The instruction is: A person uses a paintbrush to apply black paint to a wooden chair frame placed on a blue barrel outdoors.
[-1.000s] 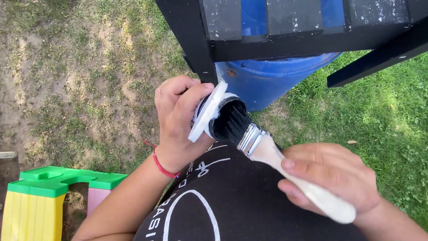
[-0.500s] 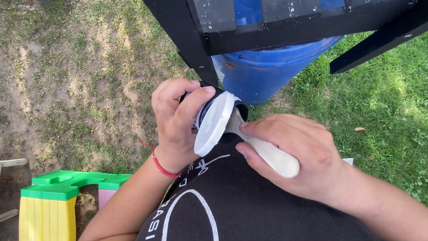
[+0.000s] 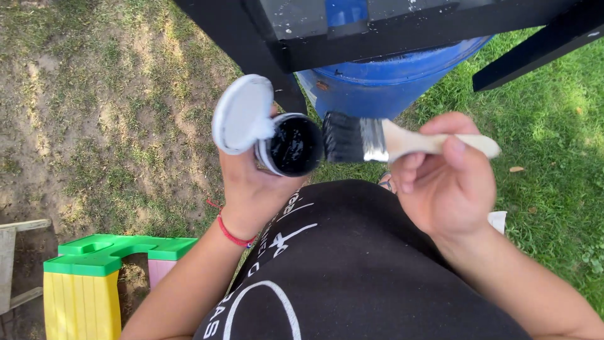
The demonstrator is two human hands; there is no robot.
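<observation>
My left hand (image 3: 251, 182) holds a small round jar of black paint (image 3: 290, 145) tipped toward me, its white hinged lid (image 3: 242, 113) flipped open to the left. A red band circles that wrist. My right hand (image 3: 443, 179) grips the pale wooden handle of a flat paintbrush (image 3: 377, 140). The brush lies level, and its black-loaded bristles sit just right of the jar's mouth, outside it.
A black-painted wooden frame (image 3: 352, 28) spans the top, with a blue plastic barrel (image 3: 390, 79) behind it. A green and yellow plastic step stool (image 3: 94, 277) stands at lower left on patchy grass and dirt. My black shirt fills the bottom middle.
The brush has come out of the jar and swung level to the right. The jar has turned so its open mouth faces me.
</observation>
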